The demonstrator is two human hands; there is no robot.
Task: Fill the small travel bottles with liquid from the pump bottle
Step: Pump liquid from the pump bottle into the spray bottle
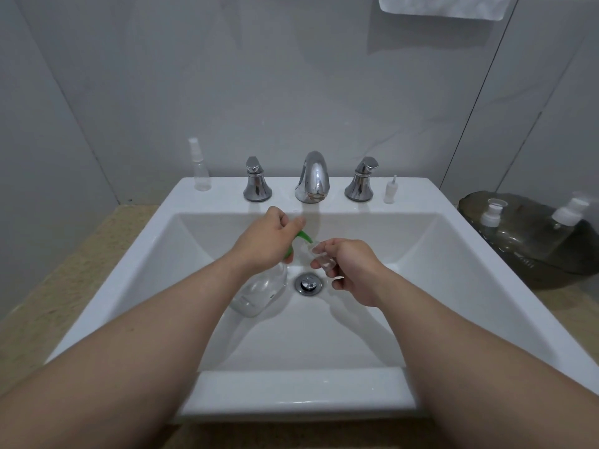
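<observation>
We count one pump bottle (259,291), clear with a green pump head, standing in the white sink (470,254) at about seven o'clock from the drain (308,283). Our left hand (267,239) is closed over the pump head, with the green spout poking out toward the right. Our right hand (351,270) pinches one small clear travel bottle (321,256), tilted, its open mouth touching the spout tip, above the drain. We cannot tell how much liquid either bottle holds; the label on the pump bottle is too blurred to read.

On the sink ledge we count one capped clear spray bottle (201,166) at ten o'clock from the faucet (312,178), and one loose white sprayer top (390,191) at three o'clock, beyond the right of two chrome handles (360,184). At three o'clock from the basin sits one dark translucent pouch (518,244) holding two more white-capped bottles (492,213). One white towel (447,6) hangs at one o'clock.
</observation>
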